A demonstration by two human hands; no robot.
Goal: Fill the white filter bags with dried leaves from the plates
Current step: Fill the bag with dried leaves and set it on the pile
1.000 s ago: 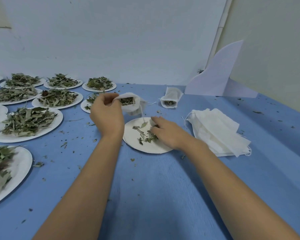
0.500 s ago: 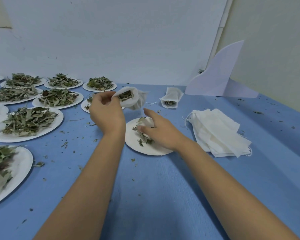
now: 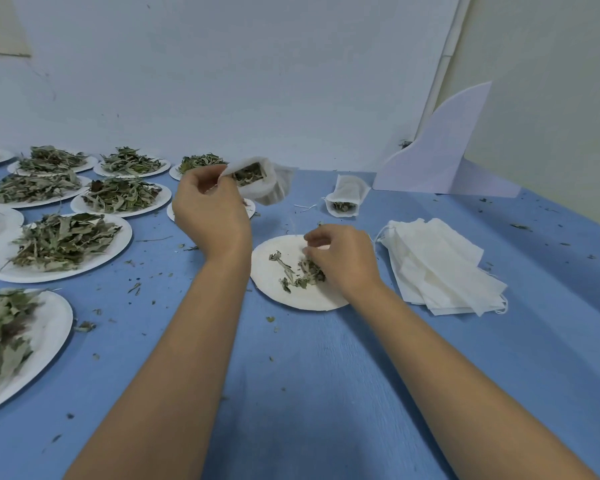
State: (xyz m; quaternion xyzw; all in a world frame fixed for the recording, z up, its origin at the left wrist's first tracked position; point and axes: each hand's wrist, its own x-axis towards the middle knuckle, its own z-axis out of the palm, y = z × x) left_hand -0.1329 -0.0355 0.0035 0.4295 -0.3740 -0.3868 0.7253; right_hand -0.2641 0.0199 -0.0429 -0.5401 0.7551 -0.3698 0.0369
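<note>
Left side of the blue counter (image 3: 309, 393): plates (image 3: 94, 266) piled w/ dried leaves (image 3: 59, 240). Left hand (image 3: 208, 213) is raised, fingers pinching the rim of a part-filled filter bag (image 3: 260, 183), mouth open. On the nearly bare plate (image 3: 305, 299), right hand (image 3: 343, 258) has fingers curled on the last leaves (image 3: 298, 275). Filled bag (image 3: 347, 195) lies further back, and a stack of empty bags (image 3: 437, 268) sits far right.
</note>
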